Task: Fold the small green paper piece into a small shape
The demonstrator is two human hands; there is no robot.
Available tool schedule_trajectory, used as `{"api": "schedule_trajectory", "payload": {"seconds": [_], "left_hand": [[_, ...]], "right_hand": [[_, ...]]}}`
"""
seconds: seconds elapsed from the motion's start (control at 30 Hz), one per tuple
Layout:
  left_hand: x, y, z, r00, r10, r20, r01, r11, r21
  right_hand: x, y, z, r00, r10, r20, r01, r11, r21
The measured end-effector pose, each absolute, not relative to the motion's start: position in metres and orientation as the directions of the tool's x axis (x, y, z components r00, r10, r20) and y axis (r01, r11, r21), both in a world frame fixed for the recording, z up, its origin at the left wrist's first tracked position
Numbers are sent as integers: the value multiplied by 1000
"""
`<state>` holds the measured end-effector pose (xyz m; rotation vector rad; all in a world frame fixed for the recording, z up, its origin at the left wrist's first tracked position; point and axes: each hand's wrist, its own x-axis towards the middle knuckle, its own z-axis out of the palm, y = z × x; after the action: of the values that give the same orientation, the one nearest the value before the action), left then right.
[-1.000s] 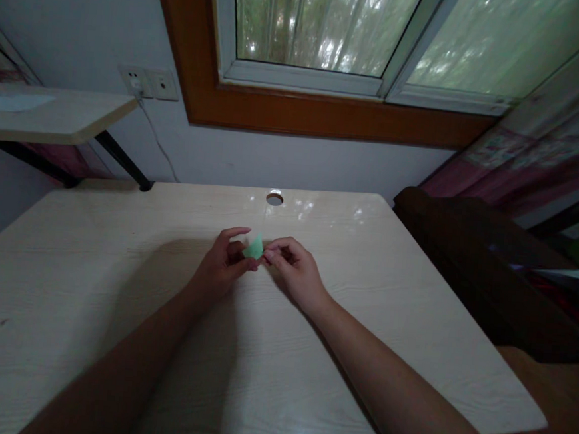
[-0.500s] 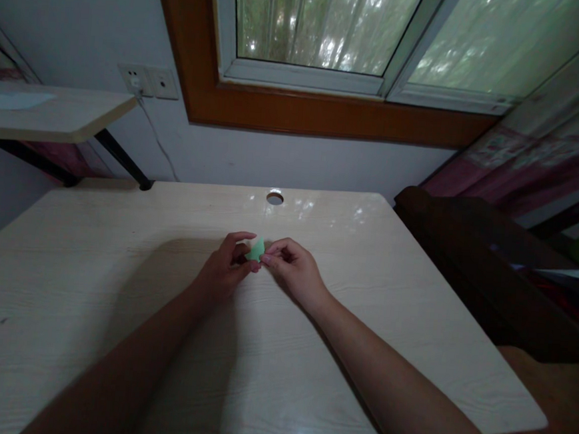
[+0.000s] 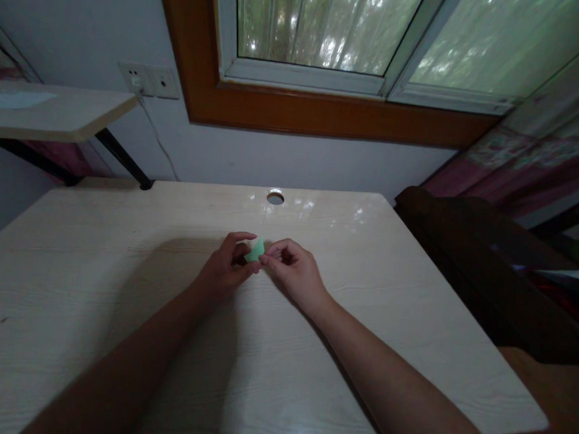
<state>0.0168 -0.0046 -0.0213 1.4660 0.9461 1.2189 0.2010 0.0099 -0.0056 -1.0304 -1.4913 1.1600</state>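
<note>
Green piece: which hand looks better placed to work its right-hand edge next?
Probably the right. The right hand has its thumb and fingertips drawn together at that edge, while the left hand holds the green piece from the opposite side.

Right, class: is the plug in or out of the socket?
In: the plug sits against the socket, its cord trailing down the wall.
</note>
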Motion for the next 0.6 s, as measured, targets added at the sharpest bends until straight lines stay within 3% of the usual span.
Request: {"api": "schedule_trajectory", "payload": {"seconds": [0.3,0.6], "left_hand": [[18,-1,-20,210,955,208,-116,-187,976],[17,0,-22,241,952,189,-88,-172,981]], "right_hand": [[201,13,-14,-274,946,172,-68,160,-985],[200,10,-8,-219,961,170,8,176,-984]]}}
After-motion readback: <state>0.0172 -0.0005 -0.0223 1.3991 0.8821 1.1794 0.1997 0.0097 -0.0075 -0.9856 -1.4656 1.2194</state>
